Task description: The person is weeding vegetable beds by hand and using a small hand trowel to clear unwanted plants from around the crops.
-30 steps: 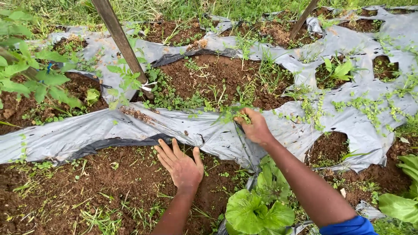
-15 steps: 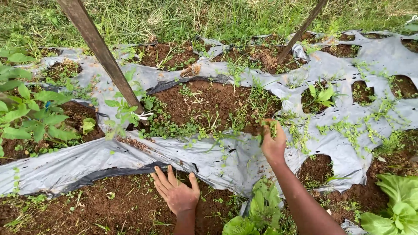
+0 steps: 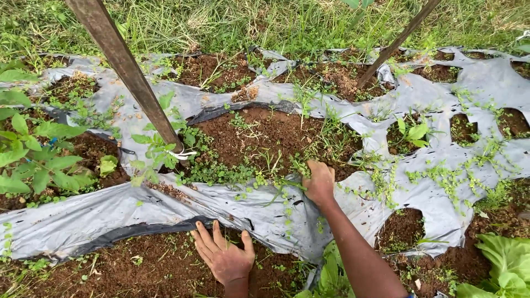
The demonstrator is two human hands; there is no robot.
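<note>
My left hand (image 3: 223, 255) lies flat with fingers spread on brown soil, its fingertips at the lower edge of a torn grey plastic mulch sheet (image 3: 105, 212). My right hand (image 3: 319, 182) reaches further up, closed around small green weeds (image 3: 295, 165) at the edge of a large soil opening (image 3: 276, 135) in the sheet. Low weeds (image 3: 221, 172) crowd the near rim of that opening.
A slanted wooden stake (image 3: 130, 74) rises at the left with a leafy plant (image 3: 157, 152) tied at its base; a second stake (image 3: 395, 44) leans at upper right. Broad-leaved plants (image 3: 505, 259) sit at lower right, a bush (image 3: 33, 157) at left. Grass (image 3: 265, 22) borders the far side.
My right hand has moved up from the plastic's near edge to the weeds at the soil opening. The view shifted forward; my left hand stays on the soil.
</note>
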